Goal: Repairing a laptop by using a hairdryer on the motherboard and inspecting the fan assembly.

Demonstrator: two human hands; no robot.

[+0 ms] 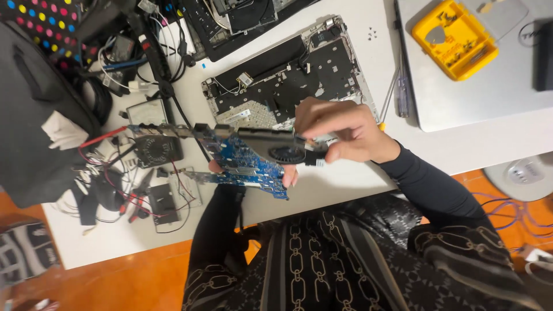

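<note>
1. At the middle of the frame we see the blue circuit board [245,164] held up above the white counter [345,178].
2. The left hand [285,173] is under the board; its fingers [290,175] curl up past the lower edge, gripping it from below.
3. The right hand [340,132] comes in from the right, its fingers pinching the black cooling fan [276,147] that sits on the board's right end.
4. Just behind the hands lies an opened laptop shell [288,80], its inside facing up.
5. A closed grey laptop [478,86] at the upper right carries a yellow parts tray [455,37].
6. A tangle of cables [132,57] fills the upper left.
7. Small loose parts with wires [161,201] lie at the lower left of the counter.
</note>
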